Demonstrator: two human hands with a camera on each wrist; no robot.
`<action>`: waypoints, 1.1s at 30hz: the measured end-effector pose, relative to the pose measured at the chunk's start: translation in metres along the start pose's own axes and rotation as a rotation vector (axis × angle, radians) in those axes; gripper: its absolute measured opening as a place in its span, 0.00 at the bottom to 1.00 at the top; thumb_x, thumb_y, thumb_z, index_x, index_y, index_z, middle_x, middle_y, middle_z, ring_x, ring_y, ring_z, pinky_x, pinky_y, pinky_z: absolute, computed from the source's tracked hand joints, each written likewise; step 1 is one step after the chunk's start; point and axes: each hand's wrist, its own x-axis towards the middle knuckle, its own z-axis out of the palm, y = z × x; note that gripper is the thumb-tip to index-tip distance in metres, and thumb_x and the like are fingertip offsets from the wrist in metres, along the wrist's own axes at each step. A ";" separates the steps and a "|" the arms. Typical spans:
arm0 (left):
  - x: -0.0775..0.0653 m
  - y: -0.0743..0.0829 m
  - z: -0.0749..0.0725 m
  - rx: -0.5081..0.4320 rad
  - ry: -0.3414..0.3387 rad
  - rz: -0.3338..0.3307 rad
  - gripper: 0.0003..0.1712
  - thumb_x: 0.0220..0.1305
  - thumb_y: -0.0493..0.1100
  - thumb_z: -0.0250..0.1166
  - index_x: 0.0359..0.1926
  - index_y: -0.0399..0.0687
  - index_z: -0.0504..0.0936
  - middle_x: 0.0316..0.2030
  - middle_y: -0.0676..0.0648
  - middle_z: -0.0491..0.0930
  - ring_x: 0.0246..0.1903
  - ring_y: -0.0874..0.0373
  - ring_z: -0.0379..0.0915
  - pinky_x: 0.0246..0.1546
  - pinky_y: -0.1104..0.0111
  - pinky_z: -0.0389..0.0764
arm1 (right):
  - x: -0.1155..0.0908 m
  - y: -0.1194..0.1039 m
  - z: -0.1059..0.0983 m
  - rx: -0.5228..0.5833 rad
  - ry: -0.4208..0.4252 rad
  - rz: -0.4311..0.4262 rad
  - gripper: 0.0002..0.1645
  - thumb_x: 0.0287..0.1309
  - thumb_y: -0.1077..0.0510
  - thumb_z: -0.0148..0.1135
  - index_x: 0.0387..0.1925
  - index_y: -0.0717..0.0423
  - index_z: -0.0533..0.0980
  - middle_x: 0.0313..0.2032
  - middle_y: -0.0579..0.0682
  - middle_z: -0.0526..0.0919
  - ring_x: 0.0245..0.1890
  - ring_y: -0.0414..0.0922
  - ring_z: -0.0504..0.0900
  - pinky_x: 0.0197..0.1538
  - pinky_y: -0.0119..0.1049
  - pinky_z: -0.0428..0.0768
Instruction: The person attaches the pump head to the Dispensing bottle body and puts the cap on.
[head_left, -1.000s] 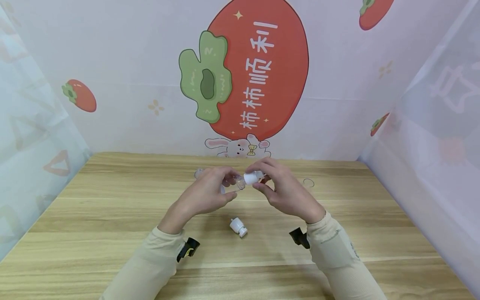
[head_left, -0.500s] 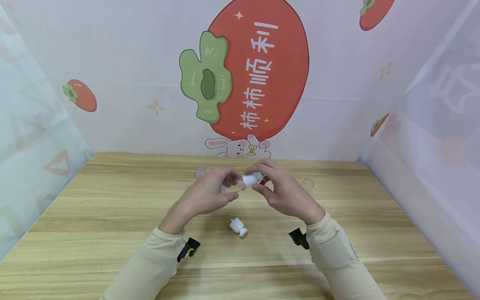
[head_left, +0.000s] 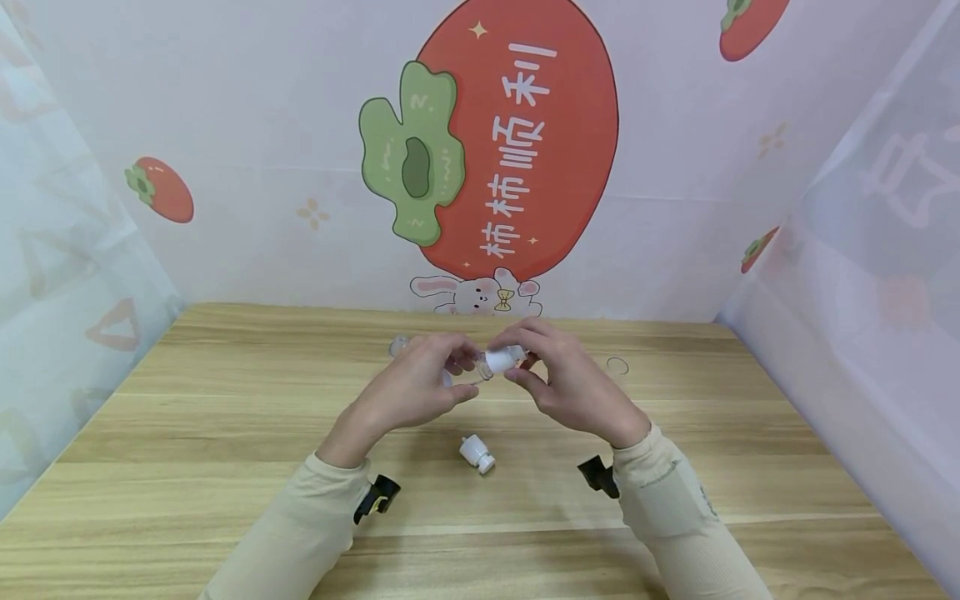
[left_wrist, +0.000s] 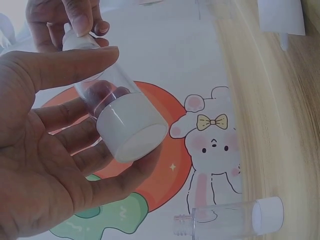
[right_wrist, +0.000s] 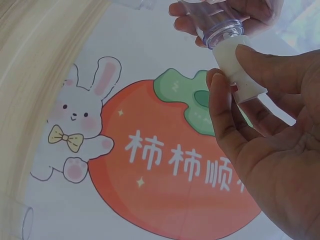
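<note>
Over the middle of the table, my left hand [head_left: 416, 379] grips a clear bottle [head_left: 467, 382] with a white base, tilted with its neck toward the right. My right hand [head_left: 573, 375] pinches a white pump head [right_wrist: 231, 57] between thumb and fingers. The pump head sits at the bottle's neck, roughly in line with it. In the left wrist view the bottle's white base [left_wrist: 132, 127] shows beside my curled fingers. A second white pump head [head_left: 477, 454] lies on the table below both hands.
Behind my left hand is another clear bottle [left_wrist: 225, 220] with a white base, mostly hidden in the head view. A clear, round-rimmed piece [head_left: 617, 366] stands to the right on the wooden table [head_left: 225, 467]. Printed cloth walls [head_left: 262, 100] enclose the back and sides.
The white pump head has shifted slightly left, closer to the bottle's neck, and its tilt has changed a little. Both hands are otherwise nearly still.
</note>
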 end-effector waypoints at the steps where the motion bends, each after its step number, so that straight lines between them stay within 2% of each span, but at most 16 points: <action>1: 0.000 0.000 0.000 -0.001 0.000 0.003 0.18 0.57 0.35 0.76 0.48 0.40 0.83 0.41 0.49 0.84 0.39 0.56 0.79 0.45 0.61 0.81 | 0.000 0.000 0.000 0.000 -0.001 0.003 0.21 0.58 0.72 0.70 0.52 0.58 0.80 0.48 0.46 0.80 0.41 0.39 0.80 0.44 0.32 0.82; 11: 0.000 -0.003 -0.002 -0.031 -0.033 0.021 0.19 0.58 0.36 0.75 0.50 0.38 0.83 0.40 0.47 0.84 0.40 0.53 0.80 0.46 0.58 0.82 | -0.001 0.001 -0.001 0.005 0.003 0.011 0.21 0.57 0.72 0.70 0.52 0.57 0.81 0.48 0.46 0.81 0.41 0.40 0.79 0.44 0.32 0.82; 20: -0.002 -0.004 -0.004 -0.070 -0.083 0.032 0.19 0.61 0.36 0.73 0.53 0.38 0.82 0.42 0.45 0.84 0.41 0.56 0.79 0.47 0.57 0.82 | -0.001 0.002 -0.001 0.000 0.011 -0.016 0.21 0.54 0.74 0.71 0.50 0.57 0.82 0.47 0.46 0.81 0.42 0.39 0.80 0.44 0.32 0.83; 33: -0.001 0.000 -0.002 -0.023 -0.045 -0.002 0.20 0.60 0.36 0.74 0.53 0.39 0.82 0.44 0.46 0.84 0.44 0.51 0.80 0.49 0.58 0.81 | -0.001 0.000 -0.002 -0.006 -0.008 0.027 0.21 0.57 0.70 0.72 0.52 0.58 0.81 0.47 0.46 0.81 0.41 0.40 0.79 0.43 0.32 0.83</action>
